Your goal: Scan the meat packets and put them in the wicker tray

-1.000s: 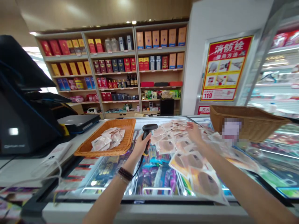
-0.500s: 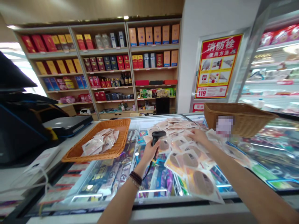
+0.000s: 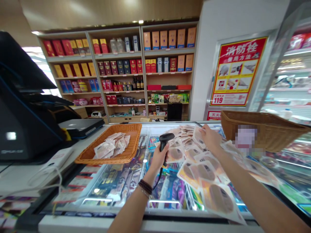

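My left hand (image 3: 160, 156) is closed round the handle of a black barcode scanner (image 3: 166, 137), its head pointing right and its cord hanging below the wrist. My right hand (image 3: 212, 138) pinches the upper edge of a clear flat packet (image 3: 199, 137) and holds it tilted up over the pile. Many similar packets (image 3: 201, 170), with round brown contents and printed labels, lie spread over the glass top of a freezer (image 3: 97, 207). An orange wicker basket (image 3: 132, 152) to the left of the scanner holds several smaller packets (image 3: 114, 145).
A brown wicker basket (image 3: 279, 136) stands at the right behind the packets. On the left are a dark checkout machine (image 3: 24, 129), a flat black device (image 3: 81, 127) and a white cable (image 3: 54, 171). Shelves of boxed goods (image 3: 119, 68) line the back wall.
My right hand has risen from the pile and now lifts one packet by its edge. The left hand still holds the scanner. The whole view has shifted slightly.
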Motion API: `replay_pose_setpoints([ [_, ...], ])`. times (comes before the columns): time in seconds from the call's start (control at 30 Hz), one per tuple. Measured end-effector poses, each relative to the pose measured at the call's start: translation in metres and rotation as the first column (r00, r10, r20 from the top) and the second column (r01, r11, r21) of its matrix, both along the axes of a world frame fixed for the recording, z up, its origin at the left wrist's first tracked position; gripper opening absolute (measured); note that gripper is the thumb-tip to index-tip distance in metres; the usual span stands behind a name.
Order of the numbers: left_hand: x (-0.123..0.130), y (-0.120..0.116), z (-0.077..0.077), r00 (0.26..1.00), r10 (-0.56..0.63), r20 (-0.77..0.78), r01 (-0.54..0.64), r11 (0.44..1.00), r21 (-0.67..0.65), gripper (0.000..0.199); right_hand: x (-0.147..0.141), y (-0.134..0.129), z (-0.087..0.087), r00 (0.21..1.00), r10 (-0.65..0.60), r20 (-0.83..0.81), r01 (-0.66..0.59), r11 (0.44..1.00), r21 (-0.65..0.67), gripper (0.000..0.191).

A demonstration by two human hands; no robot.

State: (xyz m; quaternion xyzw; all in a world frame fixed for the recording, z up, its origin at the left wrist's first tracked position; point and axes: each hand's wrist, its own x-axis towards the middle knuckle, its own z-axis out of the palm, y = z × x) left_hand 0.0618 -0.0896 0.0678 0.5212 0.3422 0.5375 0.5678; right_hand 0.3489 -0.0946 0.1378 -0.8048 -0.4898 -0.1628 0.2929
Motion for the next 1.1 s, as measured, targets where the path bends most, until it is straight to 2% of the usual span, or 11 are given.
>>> replay_pose_setpoints([
  [0.13, -0.007, -0.005, 0.012, 0.999, 0.015, 0.042, -0.014, 1.0, -0.016, 0.076, -0.02, 0.005, 0.001, 0.996, 0.022, -0.086, -0.012, 0.992, 0.123, 0.036],
  [0.23, -0.012, -0.008, 0.017, 0.998, 0.033, 0.058, -0.033, 0.999, -0.007, 0.074, -0.038, 0.026, -0.013, 0.93, 0.146, -0.337, -0.03, 0.944, 0.328, 0.036],
  [0.3, -0.014, -0.008, 0.018, 0.998, 0.051, 0.049, -0.051, 0.999, -0.006, 0.074, -0.056, 0.044, -0.032, 0.784, 0.314, -0.536, -0.023, 0.877, 0.479, 0.035],
  [0.33, -0.015, -0.008, 0.018, 0.997, 0.059, 0.043, -0.059, 0.998, -0.008, 0.074, -0.066, 0.053, -0.044, 0.672, 0.413, -0.615, -0.019, 0.839, 0.543, 0.035],
  [0.4, -0.017, -0.007, 0.016, 0.997, 0.072, 0.034, -0.071, 0.997, -0.016, 0.074, -0.086, 0.068, -0.069, 0.388, 0.607, -0.694, -0.06, 0.768, 0.638, 0.039],
  [0.47, -0.018, -0.006, 0.015, 0.996, 0.086, 0.027, -0.085, 0.996, -0.026, 0.074, -0.102, 0.078, -0.092, 0.149, 0.7, -0.699, -0.038, 0.71, 0.703, 0.045],
  [0.5, -0.018, -0.005, 0.014, 0.996, 0.091, 0.019, -0.09, 0.995, -0.031, 0.074, -0.108, 0.082, -0.102, 0.067, 0.723, -0.687, -0.035, 0.69, 0.723, 0.046],
  [0.57, -0.018, -0.004, 0.012, 0.996, 0.092, 0.002, -0.092, 0.995, -0.035, 0.074, -0.112, 0.088, -0.115, -0.024, 0.745, -0.666, -0.025, 0.666, 0.746, 0.043],
  [0.7, -0.016, -0.002, 0.007, 0.997, 0.076, -0.027, -0.077, 0.996, -0.038, 0.075, -0.104, 0.093, -0.124, -0.066, 0.772, -0.632, 0.009, 0.634, 0.774, 0.033],
  [0.87, -0.012, -0.002, 0.004, 0.997, 0.034, -0.062, -0.038, 0.997, -0.06, 0.077, -0.098, 0.094, -0.126, -0.101, 0.787, -0.609, 0.0, 0.612, 0.791, 0.037],
  [1.1, -0.012, -0.003, 0.005, 0.996, 0.038, -0.075, -0.039, 0.999, -0.01, 0.072, -0.103, 0.091, -0.125, -0.122, 0.795, -0.594, 0.026, 0.601, 0.799, 0.037],
])
